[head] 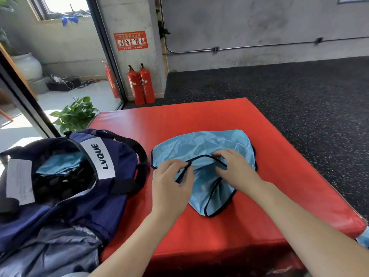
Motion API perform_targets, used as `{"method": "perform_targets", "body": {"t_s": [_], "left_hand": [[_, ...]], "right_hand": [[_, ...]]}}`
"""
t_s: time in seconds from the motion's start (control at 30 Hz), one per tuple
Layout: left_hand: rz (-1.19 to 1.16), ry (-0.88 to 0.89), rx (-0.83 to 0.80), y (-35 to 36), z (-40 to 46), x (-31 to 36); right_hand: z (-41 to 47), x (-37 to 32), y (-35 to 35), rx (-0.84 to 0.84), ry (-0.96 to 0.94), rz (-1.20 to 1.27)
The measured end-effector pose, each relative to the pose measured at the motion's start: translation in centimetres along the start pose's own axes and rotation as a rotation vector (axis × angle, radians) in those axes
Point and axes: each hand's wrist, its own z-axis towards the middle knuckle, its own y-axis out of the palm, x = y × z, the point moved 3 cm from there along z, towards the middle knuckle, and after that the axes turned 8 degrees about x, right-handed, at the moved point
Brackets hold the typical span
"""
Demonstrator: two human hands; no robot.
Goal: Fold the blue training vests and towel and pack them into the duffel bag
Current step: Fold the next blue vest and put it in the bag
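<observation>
Red mat [279, 176] fills center of frame, raised pad with near edge running along the bottom and right corner at lower right. Far half of the mat is bare, also a bare strip between vest and near edge, and a wide strip on the right side. Dark speckled floor [299, 92] open beyond the mat, upper right.

Blue vest [199, 144] lies center frame on the mat, well in from every edge. Light blue mesh, slightly shiny, black binding on all edges. Wrinkled, partly doubled over; 1 looped strap end points toward the near edge.

Left hand [169, 182] at center, thumb and fingers pinching the black binding at the vest's left side. Right hand [235, 168] just right of it, fingers curled down onto the vest and its black trim; cannot tell if it pinches or only presses.

Duffel bag [111, 196] at left of frame, navy, white "LVQUE" label, black handles, right side overlapping the mat's left edge. Top is unzipped and open; light blue fabric [60, 164] visible inside on dark contents. Narrow red gap between bag handle and vest.

More blue cloth [364, 236] at the lower right edge, off the mat corner, mostly cut off.

2 fire extinguishers [140, 84] against the pillar, upper center. Potted plant [75, 114] behind the bag, left.
</observation>
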Motion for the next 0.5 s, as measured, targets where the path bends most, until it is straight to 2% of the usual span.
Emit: {"method": "perform_targets", "body": {"t_s": [0.2,0.3,0.37,0.43,0.5], "left_hand": [[-0.186,-0.088,-0.033,-1.8,-0.1,-0.1],[-0.241,-0.069,-0.028,-3.0,0.3,0.1],[-0.269,-0.130,-0.029,-3.6,0.7,-0.3],[-0.291,-0.179,-0.111,-3.7,0.7,-0.8],[-0.219,-0.115,-0.250,-3.7,0.3,-1.3]], "right_hand": [[1.1,0.6,-0.7,0.029,-0.004,-0.049],[1.7,1.1,-1.7,0.039,0.023,0.001],[2.0,1.4,-2.5,0.074,0.056,0.067],[2.2,1.7,-3.0,0.122,0.095,0.110],[2.2,2.0,-3.3,0.170,0.128,0.092]]}}
